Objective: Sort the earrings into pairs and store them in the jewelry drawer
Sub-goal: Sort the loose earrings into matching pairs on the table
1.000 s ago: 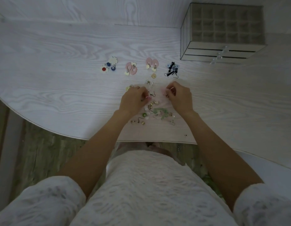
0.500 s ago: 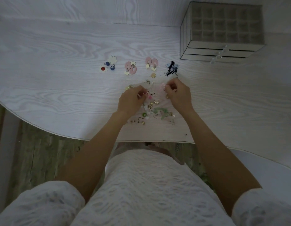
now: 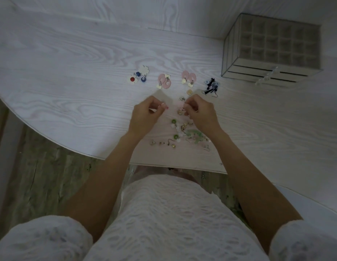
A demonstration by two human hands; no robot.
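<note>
My left hand [image 3: 146, 114] hovers over the table with its fingers curled, pinching a tiny pink earring [image 3: 166, 108] at the fingertips. My right hand [image 3: 200, 113] is close beside it, pinching a pale pink earring [image 3: 180, 105]. Below and between the hands lies a loose pile of earrings [image 3: 184, 131], some green, some gold. Beyond the hands is a row of sorted pairs: white flowers with red and blue [image 3: 138, 76], two pink pairs [image 3: 164, 82] [image 3: 189, 78], and a blue-black pair [image 3: 211, 86]. The jewelry drawer box [image 3: 237, 71] stands at the far right, drawers shut.
A single gold earring [image 3: 189, 91] lies just past my right fingertips. The box has a gridded top [image 3: 277, 42] and clear drawer handles [image 3: 265, 78]. The white wood-grain table's curved front edge [image 3: 69, 146] runs close to my body, with floor to the left.
Both hands have risen off the pile and drifted slightly away from me. My left hand has pulled left, widening the gap between the fingertips. Each keeps its pinch.
</note>
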